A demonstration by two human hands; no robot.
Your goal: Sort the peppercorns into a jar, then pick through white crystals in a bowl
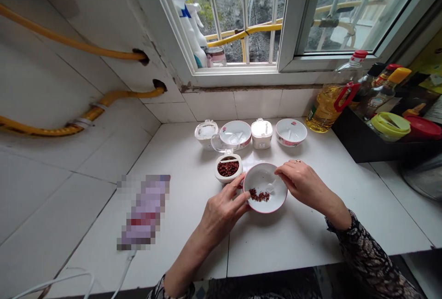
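A white bowl (261, 175) with a pink rim stands on the counter, a small heap of reddish-brown peppercorns (258, 195) in its lower left part. My left hand (223, 204) grips the bowl's left rim between thumb and fingers. Above the right rim, my right hand (305, 181) pinches the handle of a small clear spoon (270, 188), whose scoop is inside the bowl beside the peppercorns. Just behind my left hand sits an open white spice box (228, 179), filled with the same peppercorns, its clear lid tipped back.
Behind are two lidded white boxes (206, 131) (261, 134) and two floral bowls (236, 132) (291, 132). An oil bottle (324, 106) and a black rack (359, 145) of bottles stand right. A blurred flat object (145, 211) with a white cable lies left.
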